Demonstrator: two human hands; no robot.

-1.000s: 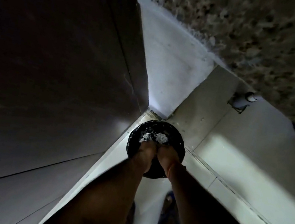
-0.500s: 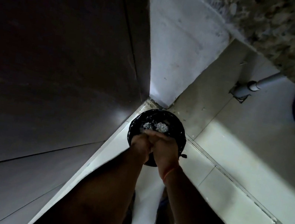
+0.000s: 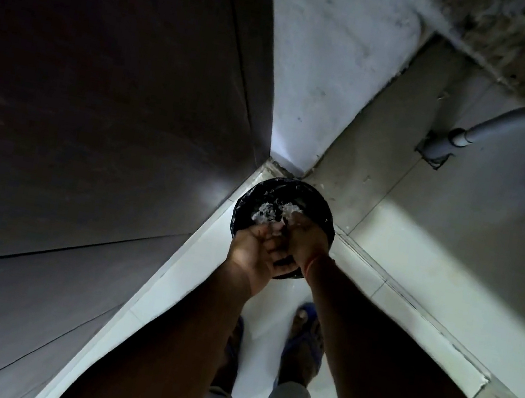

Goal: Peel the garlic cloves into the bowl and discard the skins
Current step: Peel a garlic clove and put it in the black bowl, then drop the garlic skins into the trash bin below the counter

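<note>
A person stands over a round black bin [image 3: 288,199] wedged into a floor corner, both hands held above its near rim. The left hand [image 3: 253,253] is turned palm up, fingers relaxed and slightly cupped; the right hand [image 3: 308,237] touches it at the fingertips, and whether that hand pinches anything cannot be told. White garlic skins [image 3: 272,212] lie heaped inside the bin, and a few flecks cling to the fingers. A dark cabinet face [image 3: 96,101] runs close along the left, a pale wall [image 3: 321,69] closes the corner behind, and a speckled counter edge [image 3: 523,44] overhangs on the right. Open tile floor [image 3: 417,259] spreads to the right of the bin; two sandalled feet [image 3: 302,344] stand behind it.
</note>
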